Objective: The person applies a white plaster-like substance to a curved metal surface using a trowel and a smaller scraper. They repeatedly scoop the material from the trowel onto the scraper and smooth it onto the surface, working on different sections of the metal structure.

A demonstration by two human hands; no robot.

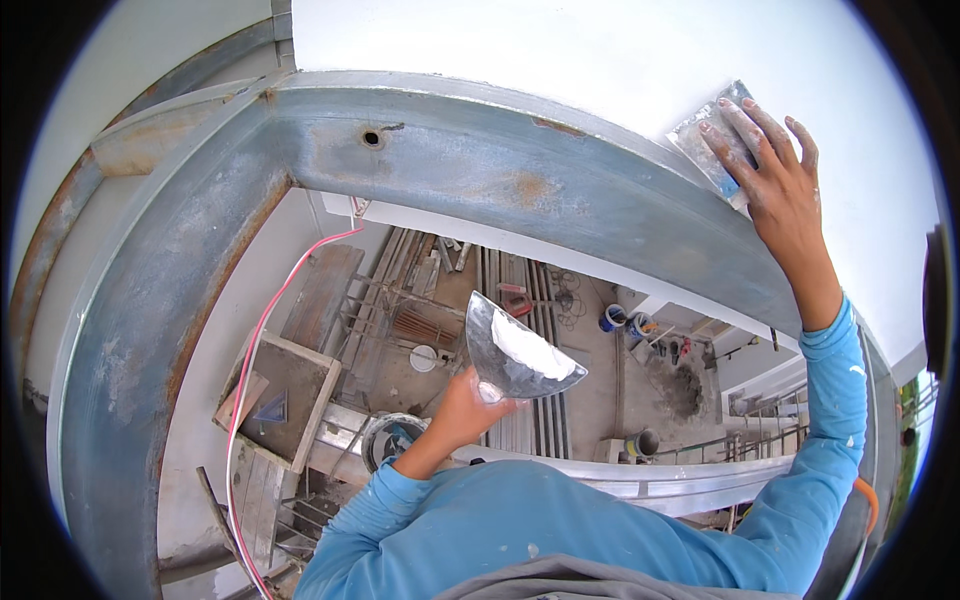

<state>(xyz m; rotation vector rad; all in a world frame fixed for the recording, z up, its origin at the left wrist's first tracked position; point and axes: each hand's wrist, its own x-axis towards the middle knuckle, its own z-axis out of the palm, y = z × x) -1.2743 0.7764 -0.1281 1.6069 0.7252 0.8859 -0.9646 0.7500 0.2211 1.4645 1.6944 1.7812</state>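
In the head view, your left hand (464, 412) is closed on a half-moon-shaped scraper (497, 366), held out in front of your chest. A thick strip of white paste (530, 348) lies along the blade. Your right hand (782, 190) is raised at the upper right, gripping a flat scraper (697, 138) against the white wall (560, 40), fingers spread over its back; you have the thumb out of sight. That scraper sits just beside the upper edge of a grey steel beam (430, 150), which shows rust marks and a round hole. White smears mark the fingers of your right hand.

Beyond your left arm, a red-and-white cable (258, 340) hangs in a long curve before a wooden box (327, 400). Well below you, a bucket (372, 440) appears just beside your left wrist, and dark blue buckets (612, 320) stand on the floor (590, 385) farther right.
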